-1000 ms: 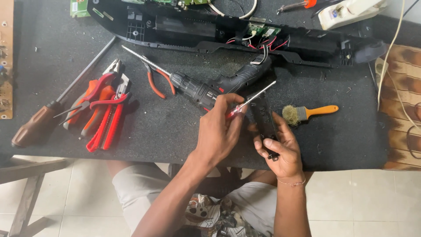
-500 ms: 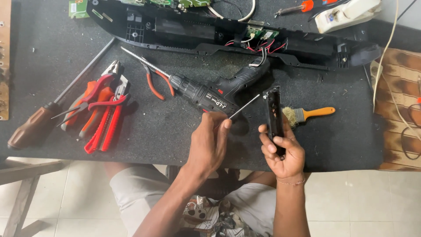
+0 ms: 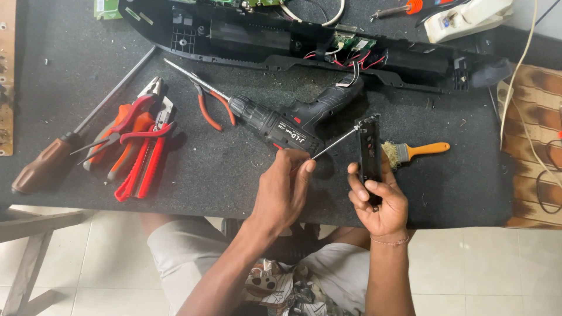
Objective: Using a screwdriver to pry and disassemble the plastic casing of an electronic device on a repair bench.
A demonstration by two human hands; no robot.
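Steel screwdriver (image 3: 331, 144) tip up-right toward black bracket (image 3: 369, 153) (upright lengthwise).

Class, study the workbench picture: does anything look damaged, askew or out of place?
The long black housing at the table's far edge lies opened, with red and black wires and a green circuit board exposed. Small debris specks the black mat. Otherwise the drill and pliers simply lie scattered.

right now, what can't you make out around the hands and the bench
- Screwdriver handle: head view, buried in the left hand.
- Black part lower end: covered by the right hand.
- Where the tip meets the part: too small to tell.
- Long black housing: top cut off by the upper edge.
- Drill grip base: hidden among wires.
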